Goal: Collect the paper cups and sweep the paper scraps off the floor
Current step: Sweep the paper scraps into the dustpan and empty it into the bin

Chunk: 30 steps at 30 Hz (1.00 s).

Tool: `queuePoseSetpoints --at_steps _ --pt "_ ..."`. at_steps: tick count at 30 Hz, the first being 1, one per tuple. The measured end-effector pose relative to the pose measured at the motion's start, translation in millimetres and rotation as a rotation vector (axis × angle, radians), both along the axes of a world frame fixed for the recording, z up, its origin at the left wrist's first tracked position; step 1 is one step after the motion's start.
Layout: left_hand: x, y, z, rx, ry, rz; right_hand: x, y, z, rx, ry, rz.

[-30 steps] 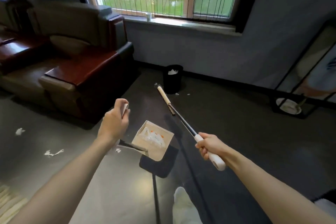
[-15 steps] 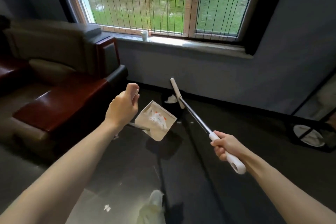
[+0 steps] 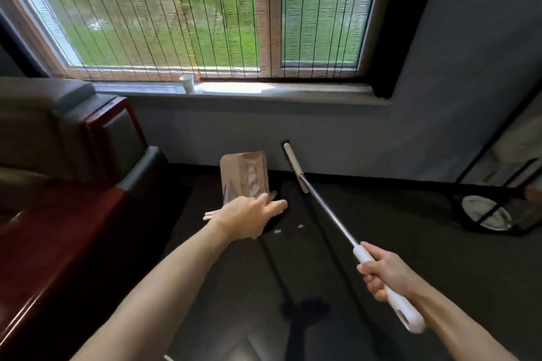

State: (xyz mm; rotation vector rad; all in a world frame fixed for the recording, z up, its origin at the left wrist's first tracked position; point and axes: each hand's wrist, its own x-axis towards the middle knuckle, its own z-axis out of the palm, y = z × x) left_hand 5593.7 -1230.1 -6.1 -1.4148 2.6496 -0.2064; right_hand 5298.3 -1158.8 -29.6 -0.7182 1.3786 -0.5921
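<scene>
My left hand (image 3: 249,218) grips the handle of a beige dustpan (image 3: 243,176), whose pan stands tipped up on end near the wall with white paper scraps inside. My right hand (image 3: 384,275) grips the white end of a broom (image 3: 322,208). The broom's pale head points at the base of the wall, off the floor. Two small paper scraps (image 3: 277,232) lie on the dark floor just right of my left hand. A white paper cup (image 3: 187,83) stands on the windowsill (image 3: 293,94). My hand and the pan hide whatever is directly under the pan.
A brown and red leather armchair (image 3: 73,184) fills the left side, close to my left arm. The grey wall (image 3: 352,138) runs straight ahead. A black-framed stand with a white dish (image 3: 487,215) at its foot is at the right.
I have come closer to the wall and window. My left hand turned over and tipped the dustpan from flat to upright. The broom head swung up toward the wall.
</scene>
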Motion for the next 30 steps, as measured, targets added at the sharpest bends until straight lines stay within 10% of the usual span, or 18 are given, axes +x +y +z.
queuePoseSetpoints --at_steps 6,13,30 --pt "-38.1 1.9 -32.6 0.215 -0.047 -0.111 -14.7 -38.1 1.9 0.05 0.011 0.017" --pt "-45.6 12.7 -44.3 0.518 0.171 0.315 -14.1 -58.7 7.9 0.039 0.001 0.02" --pt "-33.5 -2.0 -27.9 -0.083 -0.164 0.069 -11.4 -58.9 5.3 0.046 -0.067 0.071"
